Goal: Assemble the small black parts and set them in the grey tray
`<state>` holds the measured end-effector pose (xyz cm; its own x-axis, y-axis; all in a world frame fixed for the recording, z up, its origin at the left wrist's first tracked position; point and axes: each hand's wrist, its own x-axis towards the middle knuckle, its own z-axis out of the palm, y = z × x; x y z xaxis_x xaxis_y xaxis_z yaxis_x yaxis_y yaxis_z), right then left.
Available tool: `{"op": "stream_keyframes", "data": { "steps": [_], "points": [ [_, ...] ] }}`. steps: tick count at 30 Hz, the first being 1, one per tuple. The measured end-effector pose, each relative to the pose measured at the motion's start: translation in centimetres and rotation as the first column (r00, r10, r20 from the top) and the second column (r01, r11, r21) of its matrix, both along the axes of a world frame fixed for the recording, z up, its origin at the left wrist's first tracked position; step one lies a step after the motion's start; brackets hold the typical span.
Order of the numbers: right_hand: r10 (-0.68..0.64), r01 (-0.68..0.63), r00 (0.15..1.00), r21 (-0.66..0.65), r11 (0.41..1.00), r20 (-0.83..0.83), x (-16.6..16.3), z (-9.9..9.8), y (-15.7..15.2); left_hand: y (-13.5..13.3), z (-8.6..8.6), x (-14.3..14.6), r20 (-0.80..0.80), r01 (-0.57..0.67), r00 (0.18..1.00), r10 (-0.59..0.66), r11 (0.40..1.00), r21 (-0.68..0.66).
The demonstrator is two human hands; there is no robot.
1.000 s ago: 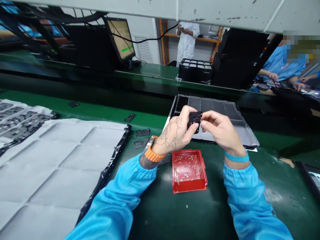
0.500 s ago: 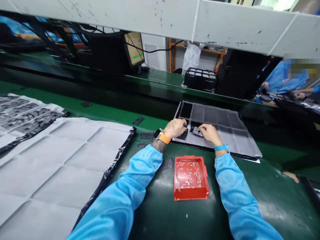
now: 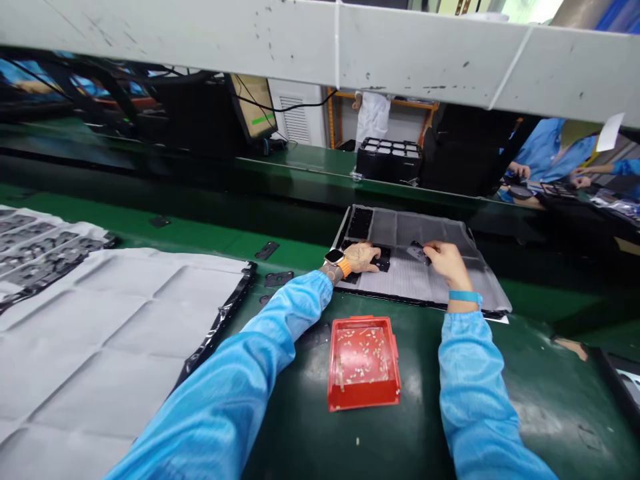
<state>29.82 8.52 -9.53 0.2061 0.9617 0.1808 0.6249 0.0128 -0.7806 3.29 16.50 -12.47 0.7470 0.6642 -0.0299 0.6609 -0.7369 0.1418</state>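
A divided tray (image 3: 480,283) with a pale, see-through liner lies on the green bench, several thin black plates along its left side. My left hand (image 3: 361,257), wearing a watch with an orange band, rests over those plates. Its thumb and fingers are at the left edge of a black plate (image 3: 383,260) lying on the liner. Farther right, my right hand (image 3: 447,262) pinches a small dark flat plate with holes (image 3: 417,252), tilted above the liner. Part of the plates under my left hand is hidden.
A red bin (image 3: 364,360) with small pale bits stands in front of the tray. Loose black plates (image 3: 279,279) lie left of my arm. A large white-lined tray (image 3: 135,320) fills the left. A grey beam (image 3: 280,40) crosses overhead. Co-workers in blue are at back right.
My right hand has moved right, away from my left hand, lifting the small dark plate off the liner. My left hand has shifted slightly right across the black plates. The view has turned slightly.
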Motion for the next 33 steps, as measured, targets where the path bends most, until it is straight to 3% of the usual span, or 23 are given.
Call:
{"op": "stream_keyframes", "data": {
  "steps": [6,27,33],
  "points": [
    [0.065,-0.065,0.998,-0.022,0.998,-0.019,-1.6,-0.7,0.7,0.0,0.2,0.0,-0.016,-0.013,1.000,0.013,1.000,-0.007],
    [0.058,-0.056,0.996,0.032,0.998,-0.062,-0.7,-0.4,0.3,0.9,1.9,2.5,-0.170,0.031,0.984,-0.055,0.990,-0.141],
    [0.049,-0.045,0.995,0.044,0.998,-0.086,-0.4,-0.3,0.5,0.9,2.4,2.2,-0.139,-0.003,0.990,-0.007,0.998,-0.065]
  ]
}}
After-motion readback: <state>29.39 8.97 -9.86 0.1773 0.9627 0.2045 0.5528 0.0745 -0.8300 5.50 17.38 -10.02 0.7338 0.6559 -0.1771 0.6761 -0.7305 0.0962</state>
